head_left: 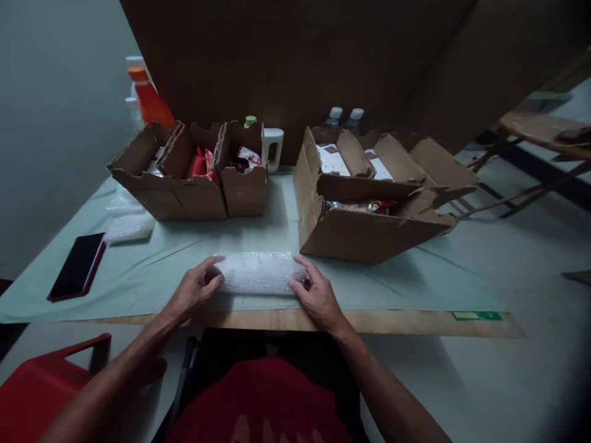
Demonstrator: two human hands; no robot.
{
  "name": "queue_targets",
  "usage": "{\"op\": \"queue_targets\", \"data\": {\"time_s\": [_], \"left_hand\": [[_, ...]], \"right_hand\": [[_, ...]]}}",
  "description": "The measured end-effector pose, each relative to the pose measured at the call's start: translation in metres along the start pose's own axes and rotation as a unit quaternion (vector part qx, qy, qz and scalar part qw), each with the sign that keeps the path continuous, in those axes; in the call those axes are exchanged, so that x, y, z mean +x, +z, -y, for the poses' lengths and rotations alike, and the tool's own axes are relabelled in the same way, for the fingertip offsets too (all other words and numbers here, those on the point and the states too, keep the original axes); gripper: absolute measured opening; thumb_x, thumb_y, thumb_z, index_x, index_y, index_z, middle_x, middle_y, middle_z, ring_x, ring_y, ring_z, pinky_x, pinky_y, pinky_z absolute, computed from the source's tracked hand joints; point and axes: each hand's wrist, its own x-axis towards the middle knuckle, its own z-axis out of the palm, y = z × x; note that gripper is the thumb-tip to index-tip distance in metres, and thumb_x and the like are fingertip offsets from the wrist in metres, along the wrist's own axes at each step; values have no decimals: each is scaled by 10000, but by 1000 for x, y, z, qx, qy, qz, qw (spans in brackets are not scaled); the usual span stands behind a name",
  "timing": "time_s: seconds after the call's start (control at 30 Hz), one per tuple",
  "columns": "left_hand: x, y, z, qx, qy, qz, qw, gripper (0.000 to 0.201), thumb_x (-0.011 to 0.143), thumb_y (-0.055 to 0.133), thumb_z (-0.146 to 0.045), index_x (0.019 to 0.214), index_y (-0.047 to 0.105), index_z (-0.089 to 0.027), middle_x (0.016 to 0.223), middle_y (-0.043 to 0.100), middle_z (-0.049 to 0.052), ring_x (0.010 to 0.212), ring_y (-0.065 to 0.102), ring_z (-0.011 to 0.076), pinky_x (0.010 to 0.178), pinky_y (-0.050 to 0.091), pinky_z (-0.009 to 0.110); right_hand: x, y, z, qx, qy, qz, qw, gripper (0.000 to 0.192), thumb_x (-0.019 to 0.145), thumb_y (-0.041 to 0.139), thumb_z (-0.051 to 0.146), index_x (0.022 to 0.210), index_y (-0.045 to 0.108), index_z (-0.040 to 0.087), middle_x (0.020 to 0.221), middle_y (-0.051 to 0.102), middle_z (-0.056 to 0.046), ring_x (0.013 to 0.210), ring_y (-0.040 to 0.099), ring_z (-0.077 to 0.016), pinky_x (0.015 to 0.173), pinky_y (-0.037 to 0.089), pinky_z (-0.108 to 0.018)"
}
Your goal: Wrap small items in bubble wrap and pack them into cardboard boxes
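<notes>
A long bundle of clear bubble wrap (257, 273) lies crosswise near the table's front edge, gripped at both ends. My left hand (198, 286) pinches its left end between thumb and fingers. At the right end, my right hand (318, 292) holds it the same way. Whatever the wrap may contain cannot be made out. Just beyond my right hand stands a cardboard box (364, 231) with packets inside.
Behind are cardboard bins (189, 200) holding red packets (199, 165). A phone (78, 266) and more bubble-wrapped pieces (129, 226) lie at left. An orange bottle (150, 101), a white jug (274, 147) and clear bottles (354, 117) stand behind. A red stool (41, 394) is lower left.
</notes>
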Motion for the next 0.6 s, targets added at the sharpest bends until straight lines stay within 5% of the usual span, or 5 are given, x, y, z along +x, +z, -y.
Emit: {"op": "queue_targets", "data": {"time_s": [0.17,0.33,0.5,0.6], "left_hand": [[12,-1,7,201,-47,33,978,524,825,566,-272,1342,583,-186,795,711,22,737,650,207,664,427,291],[-1,-7,20,241,-85,-20,967,527,898,549,-434,1367,550,-195,967,723,54,866,670,234,737,461,315],[0,-1,14,271,-75,-19,959,319,895,525,-461,991,665,-191,992,685,92,937,646,259,797,476,342],[-8,9,8,246,-28,2,969,274,898,448,-403,760,596,-219,864,666,76,861,644,248,752,480,340]], "right_hand": [[24,12,-14,-206,-53,-61,975,434,878,636,296,1294,623,170,887,724,-50,841,645,-235,813,455,-354],[23,3,-14,-323,-96,-47,940,332,981,556,356,1222,652,149,991,739,-104,917,635,-270,830,432,-378],[39,19,8,-382,-100,18,919,419,959,575,294,1337,575,113,1350,617,-200,1084,575,-325,893,430,-434],[42,22,19,-319,-87,77,941,258,922,584,210,1162,649,140,1367,602,-192,1183,536,-319,960,418,-437]]}}
